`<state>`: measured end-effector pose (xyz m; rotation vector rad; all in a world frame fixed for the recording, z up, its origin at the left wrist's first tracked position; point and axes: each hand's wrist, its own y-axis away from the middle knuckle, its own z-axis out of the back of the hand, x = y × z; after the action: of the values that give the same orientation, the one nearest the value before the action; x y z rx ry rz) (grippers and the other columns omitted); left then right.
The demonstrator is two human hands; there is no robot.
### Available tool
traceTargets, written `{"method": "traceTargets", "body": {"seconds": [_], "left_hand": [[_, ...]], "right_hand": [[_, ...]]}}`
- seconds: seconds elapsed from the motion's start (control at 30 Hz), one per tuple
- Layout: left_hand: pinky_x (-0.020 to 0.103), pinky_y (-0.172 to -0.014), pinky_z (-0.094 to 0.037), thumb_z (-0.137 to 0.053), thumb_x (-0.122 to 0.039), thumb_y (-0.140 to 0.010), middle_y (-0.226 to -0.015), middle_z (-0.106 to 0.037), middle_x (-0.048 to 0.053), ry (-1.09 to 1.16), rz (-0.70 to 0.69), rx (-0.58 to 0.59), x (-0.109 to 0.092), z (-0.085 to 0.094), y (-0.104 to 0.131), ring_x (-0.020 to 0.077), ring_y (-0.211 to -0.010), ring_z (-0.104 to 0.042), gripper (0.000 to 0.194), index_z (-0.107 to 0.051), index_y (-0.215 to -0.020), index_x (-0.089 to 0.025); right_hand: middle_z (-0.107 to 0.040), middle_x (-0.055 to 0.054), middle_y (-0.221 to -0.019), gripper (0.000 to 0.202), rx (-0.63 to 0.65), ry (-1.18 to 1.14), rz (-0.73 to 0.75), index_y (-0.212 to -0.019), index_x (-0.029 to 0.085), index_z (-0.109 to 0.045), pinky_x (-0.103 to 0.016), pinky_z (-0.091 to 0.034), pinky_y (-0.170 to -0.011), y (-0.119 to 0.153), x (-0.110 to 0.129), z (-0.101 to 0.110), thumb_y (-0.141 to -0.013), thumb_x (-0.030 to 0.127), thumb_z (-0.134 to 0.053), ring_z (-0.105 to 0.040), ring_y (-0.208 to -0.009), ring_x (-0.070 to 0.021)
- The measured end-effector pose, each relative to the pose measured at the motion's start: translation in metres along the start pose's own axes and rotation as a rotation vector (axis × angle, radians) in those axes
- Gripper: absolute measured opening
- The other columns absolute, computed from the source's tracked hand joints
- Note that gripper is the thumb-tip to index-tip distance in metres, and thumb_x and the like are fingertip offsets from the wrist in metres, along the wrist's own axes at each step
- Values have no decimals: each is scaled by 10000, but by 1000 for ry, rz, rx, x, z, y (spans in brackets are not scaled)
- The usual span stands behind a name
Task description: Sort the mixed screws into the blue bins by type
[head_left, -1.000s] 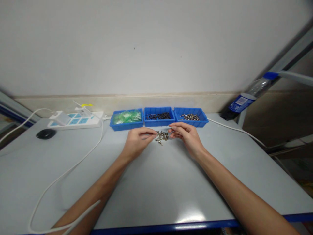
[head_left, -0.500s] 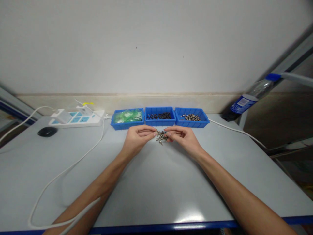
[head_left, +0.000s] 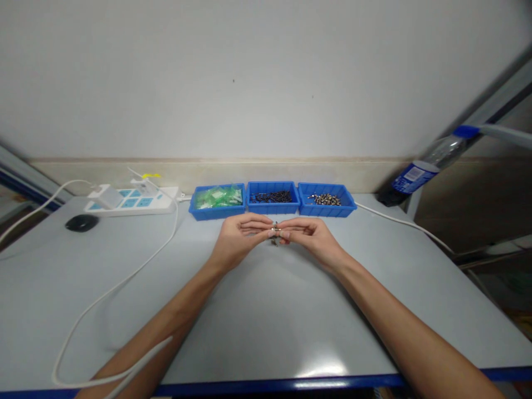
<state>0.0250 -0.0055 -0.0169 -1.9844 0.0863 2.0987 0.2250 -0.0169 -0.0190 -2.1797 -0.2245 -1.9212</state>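
My left hand and my right hand meet fingertip to fingertip at the middle of the table. Between their pinched fingers is a small shiny metal part, too small to make out its exact kind. Both thumbs and forefingers are closed around it. Just below the fingertips, a few more small metal pieces show on the table, most of them hidden by my hands.
Behind my hands stand three blue bins: one with green-and-clear plastic bags, one with dark screw-like pieces, one with brassy metal pieces. A power strip, black mouse and white cable lie left; a bottle leans right.
My hands have come together over the small metal pieces, fingertips now meeting on one part. The pieces between them, plainly seen before, are now mostly covered.
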Motion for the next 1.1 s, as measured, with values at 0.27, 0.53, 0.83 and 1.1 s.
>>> {"method": "traceTargets", "body": {"seconds": [0.27, 0.53, 0.83, 1.1], "left_hand": [[303, -814, -631, -766, -320, -803, -915, -797, 72, -167, -140, 32, -2, -4, 2, 205, -833, -766, 206, -752, -922, -153], [396, -915, -567, -643, -188, -901, -1043, -771, 100, -963, -499, 99, 27, 18, -2, 255, -993, -714, 158, -743, -1022, -170], [353, -878, -543, -560, -133, -933, -937, -729, 89, -1122, -393, 144, 19, 15, 0, 234, -934, -679, 140, -696, -906, -156], [343, -842, -567, -562, -53, -880, -957, -736, 98, -1066, -481, 110, 24, 17, -2, 228, -887, -708, 217, -735, -972, -144]], "right_hand": [[-771, -54, -722, 193, -85, -58, 5, -798, 207, -810, -326, -566, -714, -2, -1, 3, -691, 360, -857, -705, -671, -176], [-788, -75, -947, 167, -617, -116, 178, -887, 201, -801, -340, -563, -789, -10, 3, 20, -768, 302, -740, -734, -804, -194], [-762, -96, -1050, 264, -670, -106, 126, -942, 168, -785, -323, -560, -724, -12, 0, 20, -718, 299, -735, -726, -807, -193], [-764, -96, -1030, 245, -607, -71, 97, -905, 176, -788, -296, -528, -669, -9, 1, 17, -719, 329, -741, -710, -761, -177]]}}
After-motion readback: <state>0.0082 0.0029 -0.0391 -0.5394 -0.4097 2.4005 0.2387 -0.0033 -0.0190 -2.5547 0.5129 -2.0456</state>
